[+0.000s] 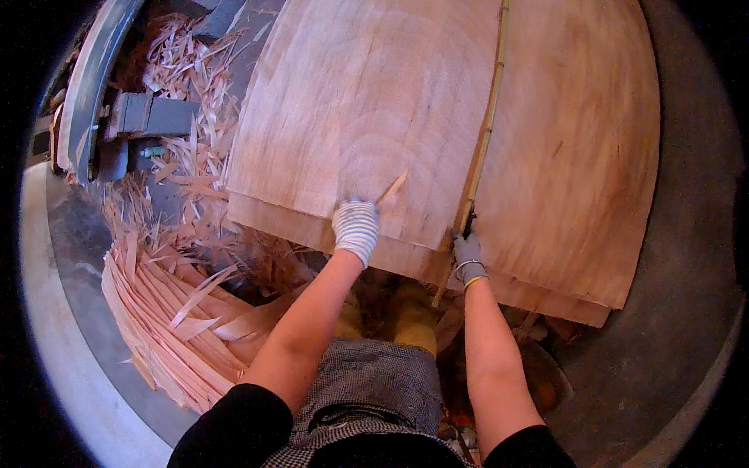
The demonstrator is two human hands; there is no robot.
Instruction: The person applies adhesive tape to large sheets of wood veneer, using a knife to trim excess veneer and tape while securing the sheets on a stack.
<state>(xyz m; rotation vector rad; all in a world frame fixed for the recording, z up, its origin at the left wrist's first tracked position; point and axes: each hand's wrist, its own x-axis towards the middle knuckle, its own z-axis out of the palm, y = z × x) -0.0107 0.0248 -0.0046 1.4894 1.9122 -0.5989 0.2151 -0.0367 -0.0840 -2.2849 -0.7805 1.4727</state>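
Observation:
My left hand [356,231], in a white glove with blue stripes, is closed near the front edge of a large stack of thin wood veneer sheets [312,117]. A pointed sliver of veneer [395,188] sticks out from its fingers over the top sheet. My right hand [468,249], in a grey glove, is closed on a small dark tool [469,221] beside a long thin bamboo stick [489,117]. That stick lies lengthwise over the sheets, its near end poking past the front edge. The tool's exact kind is hard to make out, and the fingertips of both hands are partly hidden.
A thick bundle of veneer strips [172,312] lies on the floor at the left. Loose shavings [199,109] are heaped farther back, around a grey block [156,115] and a curved metal-edged frame [90,90]. Grey floor [686,195] runs along the right.

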